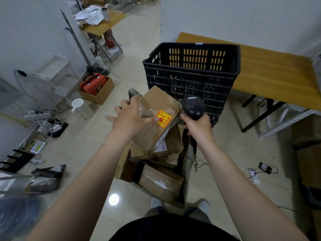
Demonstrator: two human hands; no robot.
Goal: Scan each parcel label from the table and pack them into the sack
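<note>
Left fingers [124, 103]: splayed and fairly straight, reaching past the far left edge of the top parcel [156, 101] and curled round nothing, with the thumb laid flat beside the orange sticker [163, 119]. Your left hand [130, 119]: palm down on that parcel, pressing or steadying it rather than gripping it. Your right hand [198, 126]: clenched round the handle of the scanner [192, 105], whose black head stands upright just beside the parcel's right edge; whether it is reading a label cannot be told. Top parcel: a brown carton under clear tape, tilted, lying on the heap at the mouth of the sack [188, 162] directly in front of you. Other parcels [161, 181]: several brown cartons stacked beneath it inside the sack, one showing a white label, the lowest lying flat near your feet. Black crate [191, 80]: just beyond the sack, no contents visible through its slats. Table [269, 75]: to the right behind the crate, and no parcel shows on the stretch in view, though its far end is out of frame. Progress, as a judgement: most of the load appears packed and this carton is being set down on top. What remains is settling it in, then checking the crate and the unseen part of the table for anything unscanned.
</note>
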